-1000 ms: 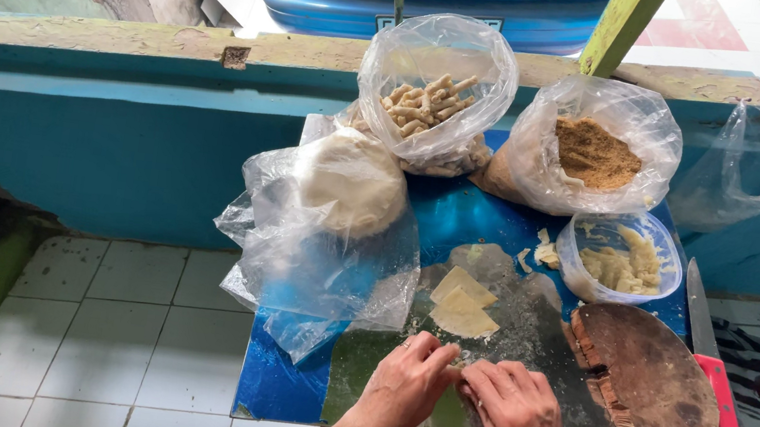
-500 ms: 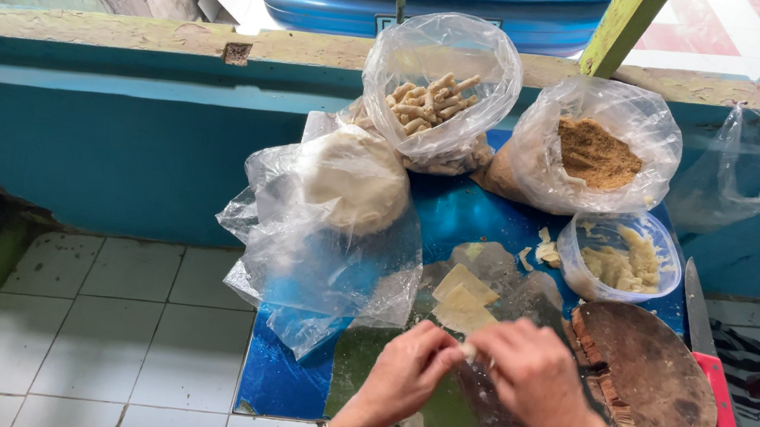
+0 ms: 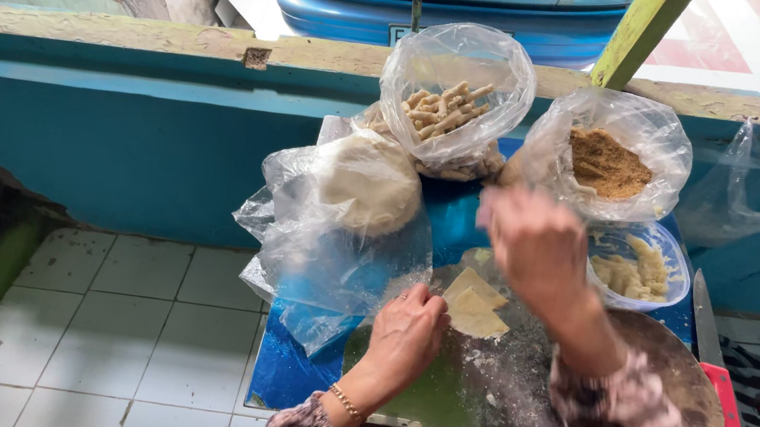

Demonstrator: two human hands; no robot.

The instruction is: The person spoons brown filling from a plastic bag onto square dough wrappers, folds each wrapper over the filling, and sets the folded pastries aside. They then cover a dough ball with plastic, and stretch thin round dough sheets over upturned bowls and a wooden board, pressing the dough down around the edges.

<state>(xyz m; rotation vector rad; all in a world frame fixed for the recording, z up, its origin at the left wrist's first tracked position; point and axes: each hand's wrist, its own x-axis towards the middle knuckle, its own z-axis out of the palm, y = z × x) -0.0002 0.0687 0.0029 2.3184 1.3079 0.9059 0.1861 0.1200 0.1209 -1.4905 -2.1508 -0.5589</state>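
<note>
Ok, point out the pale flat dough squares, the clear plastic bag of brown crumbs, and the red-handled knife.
Pale flat dough squares [image 3: 474, 304], head view, middle of the top square.
Clear plastic bag of brown crumbs [image 3: 608, 163], head view, on the crumbs inside.
Red-handled knife [image 3: 731, 418], head view, on the red handle.

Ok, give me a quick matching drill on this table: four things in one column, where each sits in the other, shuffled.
Things:
1. bag of pale sticks
2. bag of brown crumbs
3. red-handled knife
4. left hand

Places:
A. far right edge of the table
B. resting beside the pale flat pieces on the floured board
C. back row, right of the other open bag
D. back row, behind the bag of white dough

Pairs: 1-D, 2-C, 3-A, 4-B
</note>
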